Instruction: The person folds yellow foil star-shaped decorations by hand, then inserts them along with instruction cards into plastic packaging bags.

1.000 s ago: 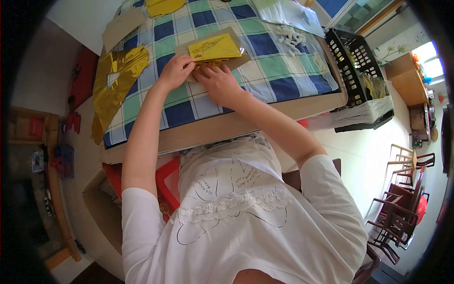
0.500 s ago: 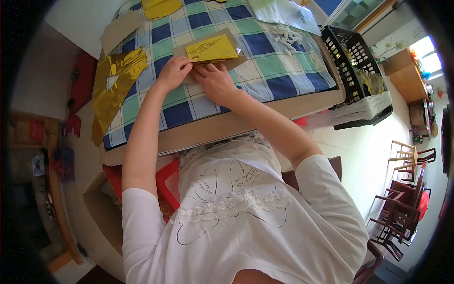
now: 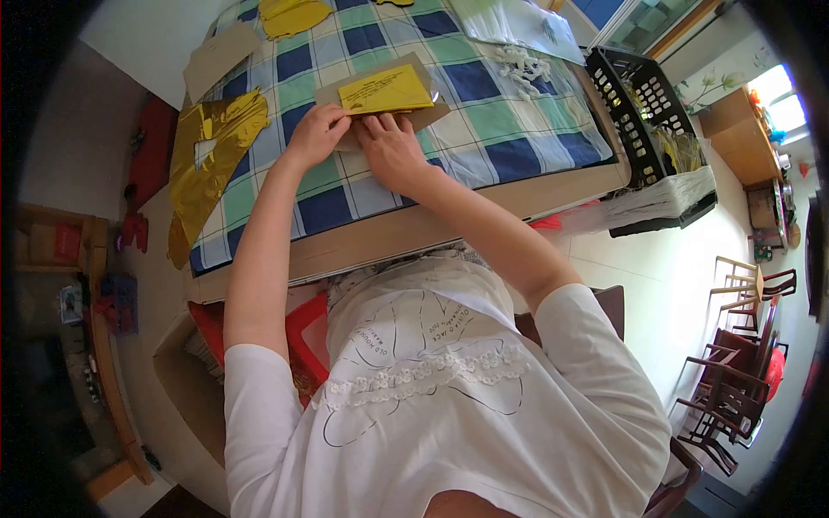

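Note:
A bundle of shiny gold foil sheets [image 3: 387,89] lies on a piece of brown cardboard [image 3: 408,62] on the checked cloth. Dark wrinkle-like lines run across its top face. My left hand [image 3: 316,136] has thumb and forefinger pinched together at the bundle's near left corner. Beside it, my right hand [image 3: 393,154] lies palm down, fingers stretched out, the tips touching the near edge of the foil. What lies beneath those fingers is hidden.
A large cut gold foil piece [image 3: 211,164] hangs over the table's left side, near another cardboard piece [image 3: 222,59]. More gold foil [image 3: 294,15] lies at the back. White tangled pieces [image 3: 523,72] and a black plastic basket [image 3: 622,112] are at the right.
My right hand has shifted slightly and its fingers lie straighter along the foil's near edge. The left hand stays pinched at the corner.

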Action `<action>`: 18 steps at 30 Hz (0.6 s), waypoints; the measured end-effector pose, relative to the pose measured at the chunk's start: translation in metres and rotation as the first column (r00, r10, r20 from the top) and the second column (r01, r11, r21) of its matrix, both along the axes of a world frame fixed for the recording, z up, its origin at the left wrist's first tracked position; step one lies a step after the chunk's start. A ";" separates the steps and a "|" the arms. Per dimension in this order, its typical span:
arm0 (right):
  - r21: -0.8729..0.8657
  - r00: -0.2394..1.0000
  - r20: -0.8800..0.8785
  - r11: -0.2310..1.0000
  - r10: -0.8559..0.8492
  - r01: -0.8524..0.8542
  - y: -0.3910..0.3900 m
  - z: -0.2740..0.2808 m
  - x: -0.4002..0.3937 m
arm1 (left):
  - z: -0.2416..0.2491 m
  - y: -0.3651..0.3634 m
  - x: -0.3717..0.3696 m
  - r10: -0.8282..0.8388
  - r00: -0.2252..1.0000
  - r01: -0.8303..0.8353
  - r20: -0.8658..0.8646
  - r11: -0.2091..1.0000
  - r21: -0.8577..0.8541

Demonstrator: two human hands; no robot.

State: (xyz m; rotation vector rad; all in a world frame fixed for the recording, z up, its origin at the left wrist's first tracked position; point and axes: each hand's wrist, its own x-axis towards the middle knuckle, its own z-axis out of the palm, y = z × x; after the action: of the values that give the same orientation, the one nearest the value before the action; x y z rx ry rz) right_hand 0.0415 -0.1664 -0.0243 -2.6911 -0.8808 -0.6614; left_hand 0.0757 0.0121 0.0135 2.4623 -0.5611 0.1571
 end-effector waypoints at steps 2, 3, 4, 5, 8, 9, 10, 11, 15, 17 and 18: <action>-0.005 0.999 -0.032 1.000 -0.010 0.010 0.002 0.003 0.001 | 0.000 0.000 0.000 0.004 1.000 -0.004 -0.004 1.000 0.002; -0.034 0.998 -0.048 0.999 -0.026 0.024 0.003 0.004 0.000 | 0.000 0.000 0.000 0.003 1.000 -0.003 -0.003 1.000 0.001; -0.063 0.997 -0.064 0.997 -0.043 0.039 0.004 0.006 0.000 | 0.000 0.000 0.001 0.001 1.000 -0.001 -0.001 1.000 0.001; -0.092 0.995 -0.079 0.994 -0.060 0.053 0.005 0.007 0.000 | 0.000 0.000 0.001 0.002 1.000 -0.002 -0.004 1.000 0.008; -0.191 0.995 -0.057 0.979 -0.077 0.065 0.006 0.012 -0.002 | 0.001 0.000 0.000 0.003 1.000 -0.003 0.001 1.000 0.016; -0.184 0.997 -0.018 0.981 -0.070 0.066 0.007 0.012 -0.002 | 0.002 0.000 -0.001 0.000 1.000 0.000 0.008 1.000 0.012; -0.177 0.998 0.021 0.982 -0.064 0.066 0.007 0.013 -0.003 | 0.002 0.000 -0.001 -0.003 1.000 0.003 0.015 1.000 0.007; -0.170 0.996 0.061 0.983 -0.057 0.067 0.007 0.013 -0.003 | 0.002 -0.001 -0.001 -0.003 1.000 0.003 0.019 1.000 0.003; -0.176 0.998 0.034 0.983 -0.054 0.059 0.009 0.014 -0.003 | 0.001 -0.001 -0.001 0.003 1.000 -0.003 0.018 1.000 -0.007; -0.165 0.994 0.087 0.983 -0.059 0.073 0.011 0.014 -0.003 | 0.000 -0.001 -0.001 0.007 1.000 -0.007 0.014 1.000 -0.006; -0.170 0.995 0.074 0.982 -0.066 0.078 0.012 0.015 -0.003 | 0.000 -0.001 -0.001 0.009 1.000 -0.009 0.015 1.000 -0.004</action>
State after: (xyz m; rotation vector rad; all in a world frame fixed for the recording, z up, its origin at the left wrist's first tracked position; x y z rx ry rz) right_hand 0.0381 -0.1548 -0.0096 -2.8818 -0.8995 -0.7275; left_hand 0.0746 0.0110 0.0138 2.4617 -0.5557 0.1800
